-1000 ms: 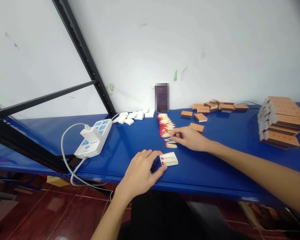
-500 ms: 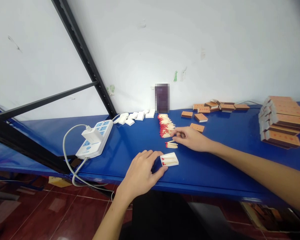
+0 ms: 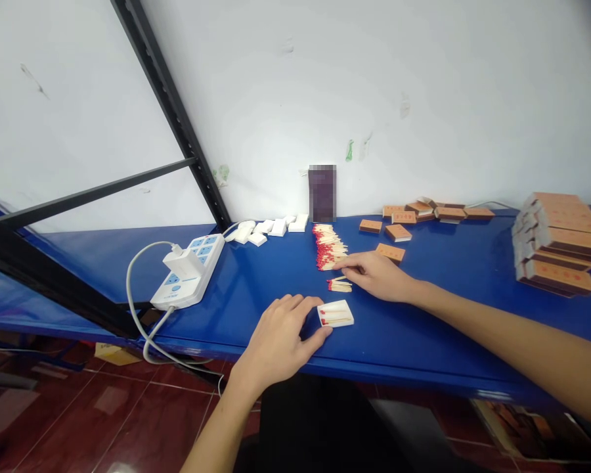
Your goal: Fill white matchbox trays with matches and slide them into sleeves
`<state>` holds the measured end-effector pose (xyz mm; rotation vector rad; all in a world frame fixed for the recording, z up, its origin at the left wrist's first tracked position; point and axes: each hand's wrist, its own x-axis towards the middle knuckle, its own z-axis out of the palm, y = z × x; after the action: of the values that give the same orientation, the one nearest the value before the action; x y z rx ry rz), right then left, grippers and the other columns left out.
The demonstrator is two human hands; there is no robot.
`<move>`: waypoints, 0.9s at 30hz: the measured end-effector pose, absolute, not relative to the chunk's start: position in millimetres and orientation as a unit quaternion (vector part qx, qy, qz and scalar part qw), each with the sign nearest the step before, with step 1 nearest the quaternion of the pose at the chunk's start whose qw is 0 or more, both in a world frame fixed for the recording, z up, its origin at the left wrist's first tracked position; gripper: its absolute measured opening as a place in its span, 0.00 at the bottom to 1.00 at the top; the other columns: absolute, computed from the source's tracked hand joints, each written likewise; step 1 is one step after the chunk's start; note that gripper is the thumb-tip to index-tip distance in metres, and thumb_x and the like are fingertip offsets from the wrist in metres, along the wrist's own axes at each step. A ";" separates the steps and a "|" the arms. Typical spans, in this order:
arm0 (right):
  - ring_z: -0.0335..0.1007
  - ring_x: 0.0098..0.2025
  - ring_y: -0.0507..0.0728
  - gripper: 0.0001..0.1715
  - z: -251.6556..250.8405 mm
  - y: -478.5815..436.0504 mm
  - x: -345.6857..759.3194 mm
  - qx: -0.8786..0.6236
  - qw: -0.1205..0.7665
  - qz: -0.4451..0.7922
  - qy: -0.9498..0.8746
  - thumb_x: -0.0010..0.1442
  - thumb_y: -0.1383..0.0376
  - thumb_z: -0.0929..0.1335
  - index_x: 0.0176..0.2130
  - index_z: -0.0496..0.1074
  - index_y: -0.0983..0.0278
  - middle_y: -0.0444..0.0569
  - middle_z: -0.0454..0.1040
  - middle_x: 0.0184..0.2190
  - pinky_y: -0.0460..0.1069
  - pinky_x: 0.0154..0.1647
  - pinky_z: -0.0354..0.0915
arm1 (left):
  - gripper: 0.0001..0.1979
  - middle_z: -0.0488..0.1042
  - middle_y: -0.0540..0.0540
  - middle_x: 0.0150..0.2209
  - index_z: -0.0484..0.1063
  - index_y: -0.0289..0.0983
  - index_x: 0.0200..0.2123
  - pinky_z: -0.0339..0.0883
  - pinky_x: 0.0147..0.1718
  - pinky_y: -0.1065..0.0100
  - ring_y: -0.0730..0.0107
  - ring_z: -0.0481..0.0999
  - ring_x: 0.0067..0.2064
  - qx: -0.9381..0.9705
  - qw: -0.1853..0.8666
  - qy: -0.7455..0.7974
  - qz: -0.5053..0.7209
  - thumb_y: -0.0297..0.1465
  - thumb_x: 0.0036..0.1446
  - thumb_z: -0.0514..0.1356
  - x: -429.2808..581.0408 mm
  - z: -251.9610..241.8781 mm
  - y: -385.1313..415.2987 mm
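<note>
My left hand grips the left end of a small white matchbox tray between thumb and forefinger, near the front edge of the blue shelf. A few red-headed matches lie in that tray. My right hand is at the near right side of a heap of matches, its fingers closed together at the heap's edge. Whether a match is between those fingertips is too small to make out. A small separate bunch of matches lies between the heap and the tray.
Several white trays lie at the back, left of the heap. Orange matchbox sleeves are scattered to the right, with a tall stack of them beyond. A power strip with a plugged-in charger and cable sits beside the black shelf post.
The right hand's fingertips have shifted slightly down and inward along the heap's near edge, fingers straighter. My left hand keeps its hold on the tray. The whole view has moved slightly.
</note>
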<state>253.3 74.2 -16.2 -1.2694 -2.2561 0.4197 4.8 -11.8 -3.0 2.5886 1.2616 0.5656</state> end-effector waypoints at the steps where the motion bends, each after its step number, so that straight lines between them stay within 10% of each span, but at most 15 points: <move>1: 0.74 0.35 0.58 0.18 -16.0 74.0 253.3 -0.467 0.254 0.155 -0.833 0.63 0.66 0.64 0.47 0.80 0.59 0.48 0.82 0.36 0.49 0.37 0.65 | 0.13 0.74 0.48 0.40 0.68 0.43 0.52 0.62 0.40 0.62 0.59 0.72 0.43 0.877 0.104 0.428 0.191 0.39 0.67 0.59 4.8 -3.1 -11.8; 27: 0.75 0.34 0.58 0.22 -3.3 64.5 243.9 -0.480 0.158 0.075 -0.860 0.66 0.67 0.60 0.52 0.77 0.63 0.50 0.82 0.34 0.48 0.34 0.60 | 0.14 0.74 0.47 0.43 0.67 0.42 0.54 0.61 0.43 0.60 0.58 0.72 0.45 0.875 0.116 0.432 0.183 0.39 0.68 0.58 4.1 -4.0 -10.7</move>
<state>243.9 64.5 -3.3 -1.3729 -2.4585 0.2140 4.1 -10.7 -4.0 2.5630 1.2659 0.5345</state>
